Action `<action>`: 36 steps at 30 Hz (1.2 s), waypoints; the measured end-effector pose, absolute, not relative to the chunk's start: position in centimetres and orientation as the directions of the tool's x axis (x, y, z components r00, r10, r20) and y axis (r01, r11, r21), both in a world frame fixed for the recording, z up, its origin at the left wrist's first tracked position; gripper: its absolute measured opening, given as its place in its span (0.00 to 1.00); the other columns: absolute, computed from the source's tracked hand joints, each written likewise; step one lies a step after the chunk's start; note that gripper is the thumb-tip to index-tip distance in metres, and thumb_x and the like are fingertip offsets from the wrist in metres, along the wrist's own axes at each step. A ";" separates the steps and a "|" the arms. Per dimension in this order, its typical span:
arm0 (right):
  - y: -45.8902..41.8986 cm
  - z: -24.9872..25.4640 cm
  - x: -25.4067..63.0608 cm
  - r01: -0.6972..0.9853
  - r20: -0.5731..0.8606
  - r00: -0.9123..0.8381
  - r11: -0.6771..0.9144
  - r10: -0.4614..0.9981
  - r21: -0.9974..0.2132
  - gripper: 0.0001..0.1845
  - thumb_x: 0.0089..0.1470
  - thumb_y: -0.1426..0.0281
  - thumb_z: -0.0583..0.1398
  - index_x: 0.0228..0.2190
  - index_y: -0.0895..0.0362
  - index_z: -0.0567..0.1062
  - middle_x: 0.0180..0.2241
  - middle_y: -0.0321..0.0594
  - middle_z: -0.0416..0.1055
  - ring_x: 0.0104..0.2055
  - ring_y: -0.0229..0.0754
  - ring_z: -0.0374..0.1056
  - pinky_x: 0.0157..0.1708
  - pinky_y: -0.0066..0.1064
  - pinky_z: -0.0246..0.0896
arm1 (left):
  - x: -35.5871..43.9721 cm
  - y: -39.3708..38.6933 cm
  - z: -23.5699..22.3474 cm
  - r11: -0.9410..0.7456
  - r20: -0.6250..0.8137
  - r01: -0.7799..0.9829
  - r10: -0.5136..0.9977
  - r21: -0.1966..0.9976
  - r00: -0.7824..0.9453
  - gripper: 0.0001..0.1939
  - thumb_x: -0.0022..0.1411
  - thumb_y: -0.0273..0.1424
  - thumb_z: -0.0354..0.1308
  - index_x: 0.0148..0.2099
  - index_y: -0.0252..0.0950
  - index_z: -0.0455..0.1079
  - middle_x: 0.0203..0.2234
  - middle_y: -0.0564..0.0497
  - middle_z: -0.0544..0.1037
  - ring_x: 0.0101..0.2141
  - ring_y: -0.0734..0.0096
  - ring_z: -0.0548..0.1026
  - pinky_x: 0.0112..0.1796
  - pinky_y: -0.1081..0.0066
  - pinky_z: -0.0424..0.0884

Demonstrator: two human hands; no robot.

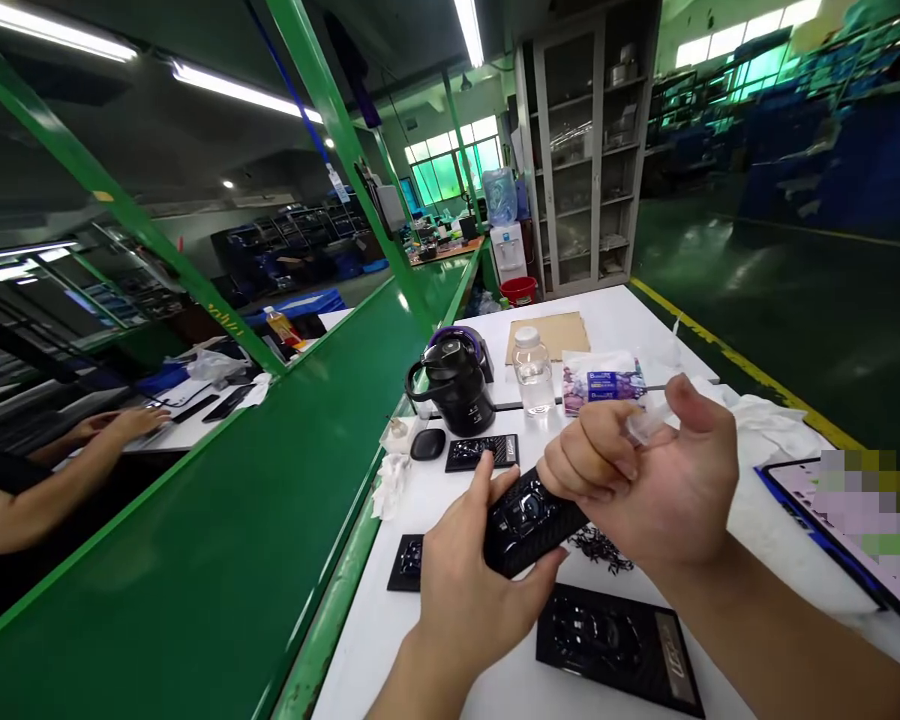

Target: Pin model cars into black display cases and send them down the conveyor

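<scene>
From the head camera we look down on a white tabletop [367,640] with a green edge strip. Our left hand [480,590] closes around a black plastic panel [529,520], holding it above the tabletop, toward the near end and nearer the left edge. The panel is a narrow, glossy slab with a woven, carbon-like texture and moulded shiny relief. Our left grip is clamped on it, with the fingers curling under and the thumb across the top edge.

Our right hand [645,490] sits just beside it, its fingers folded and pinching a clear plastic film [645,425] against the thumb. This grip is closed on the thin, translucent piece.

Below lie a larger black panel [615,645], two small black cards [482,452] [409,562], and curly black scraps [600,550]. Farther along stand a ribbed black flask [454,385] and a clear bottle [532,372] with a white cap. Crumpled white cloth [772,430] lies at the right edge. Beyond the green bench [195,520], a co-worker's hand [131,425] rests on another table.
</scene>
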State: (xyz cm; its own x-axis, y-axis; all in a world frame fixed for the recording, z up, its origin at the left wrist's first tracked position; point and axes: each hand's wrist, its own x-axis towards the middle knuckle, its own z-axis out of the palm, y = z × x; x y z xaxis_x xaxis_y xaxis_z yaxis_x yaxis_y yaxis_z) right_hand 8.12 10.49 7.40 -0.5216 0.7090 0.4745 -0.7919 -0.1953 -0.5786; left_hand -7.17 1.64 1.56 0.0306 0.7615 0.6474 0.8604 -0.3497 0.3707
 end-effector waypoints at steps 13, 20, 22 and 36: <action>10.3 6.8 8.0 -0.758 0.461 -0.559 -0.199 0.690 -0.621 0.31 0.57 0.47 0.53 0.14 0.54 0.56 0.13 0.31 0.44 0.16 0.36 0.41 0.20 0.31 0.41 | -6.9 1.6 1.8 -0.348 0.683 0.881 0.729 0.319 0.040 0.46 0.51 0.34 0.68 0.68 0.35 0.50 0.47 0.46 0.79 0.45 0.62 0.78 0.46 0.66 0.76; 10.5 6.4 7.8 -0.765 0.473 -0.550 -0.187 0.689 -0.617 0.31 0.58 0.48 0.52 0.14 0.55 0.55 0.13 0.30 0.44 0.16 0.35 0.41 0.20 0.31 0.41 | -6.9 1.6 1.8 -0.351 0.699 0.887 0.714 0.300 0.046 0.45 0.51 0.35 0.68 0.67 0.36 0.52 0.47 0.46 0.79 0.44 0.62 0.79 0.45 0.66 0.76; 10.5 6.4 7.8 -0.764 0.468 -0.543 -0.180 0.697 -0.619 0.31 0.58 0.48 0.53 0.14 0.55 0.56 0.13 0.30 0.44 0.16 0.35 0.40 0.20 0.30 0.41 | -6.9 1.6 1.8 -0.351 0.699 0.886 0.714 0.304 0.044 0.45 0.51 0.35 0.68 0.67 0.36 0.52 0.47 0.46 0.79 0.44 0.62 0.79 0.45 0.66 0.76; 10.5 6.2 7.8 -0.759 0.469 -0.572 -0.217 0.673 -0.614 0.30 0.58 0.48 0.52 0.15 0.55 0.56 0.14 0.30 0.43 0.16 0.36 0.41 0.20 0.31 0.42 | -6.9 1.4 1.8 -0.328 0.667 0.878 0.745 0.348 0.014 0.49 0.50 0.34 0.68 0.68 0.34 0.48 0.46 0.45 0.79 0.44 0.60 0.78 0.45 0.65 0.76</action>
